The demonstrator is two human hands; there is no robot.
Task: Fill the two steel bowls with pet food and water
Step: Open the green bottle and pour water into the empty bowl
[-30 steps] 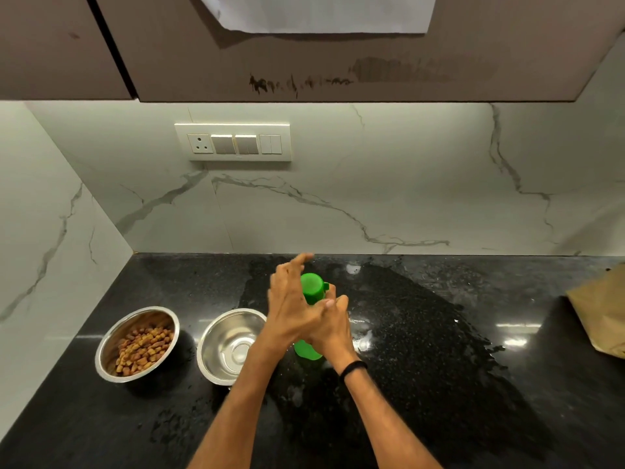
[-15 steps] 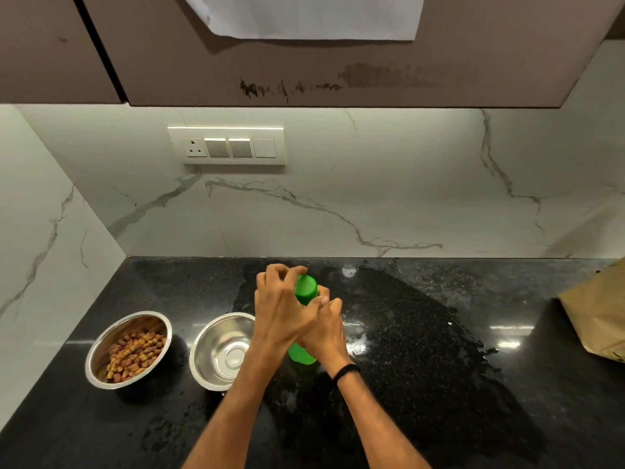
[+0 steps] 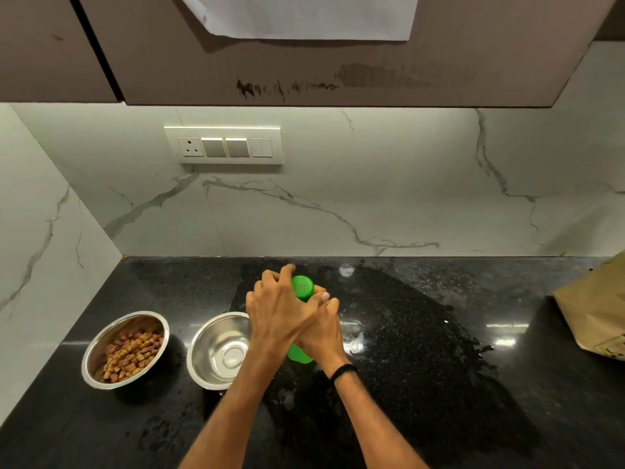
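Note:
A green bottle (image 3: 302, 288) stands upright on the black counter (image 3: 439, 367), just right of the two steel bowls. My right hand (image 3: 321, 330) grips the bottle's body, hiding most of it. My left hand (image 3: 277, 309) has its fingers curled round the green cap at the top. The left steel bowl (image 3: 98, 346) holds brown pet food pieces (image 3: 132, 355). The right steel bowl (image 3: 216, 353) shows only its shiny bottom, and my left wrist covers part of its rim.
A brown paper bag (image 3: 595, 316) lies at the counter's right edge. White marble walls close off the back and the left. A switch panel (image 3: 223, 145) sits on the back wall under dark cabinets. The counter around the bottle looks wet.
My left hand's fingers, spread near the cap a second ago, have curled round it. The bottle and bowls stay in place; the camera has shifted slightly.

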